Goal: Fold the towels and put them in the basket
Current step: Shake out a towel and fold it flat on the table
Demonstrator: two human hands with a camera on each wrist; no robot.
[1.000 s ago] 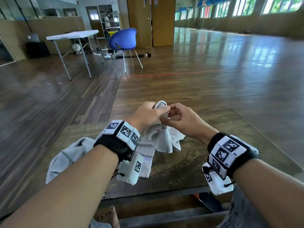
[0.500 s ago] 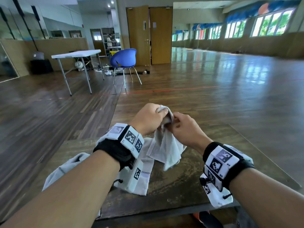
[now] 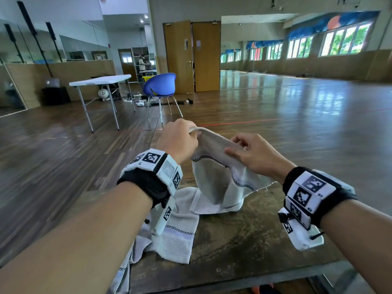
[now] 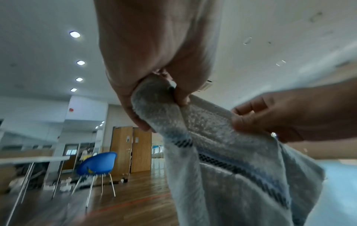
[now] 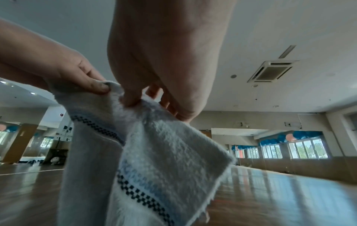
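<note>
A light grey towel (image 3: pixel 214 183) with a blue and black checked border hangs above the dark table (image 3: pixel 244 236), its lower end resting on the tabletop. My left hand (image 3: pixel 180 139) grips the towel's top corner (image 4: pixel 154 99) in curled fingers. My right hand (image 3: pixel 248 151) pinches the same top edge (image 5: pixel 133 100) a short way to the right. A second grey towel (image 3: pixel 176 232) lies crumpled on the table under my left forearm. No basket is in view.
Beyond the table's far edge is open wooden floor. A white folding table (image 3: pixel 101 81) and a blue chair (image 3: pixel 160 85) stand far back left, near wooden doors (image 3: pixel 193 56). The table's near edge (image 3: pixel 233 281) runs below my forearms.
Both hands have lifted the towel higher off the table. My right hand has slid to the right along the top edge, spreading it away from my left hand.
</note>
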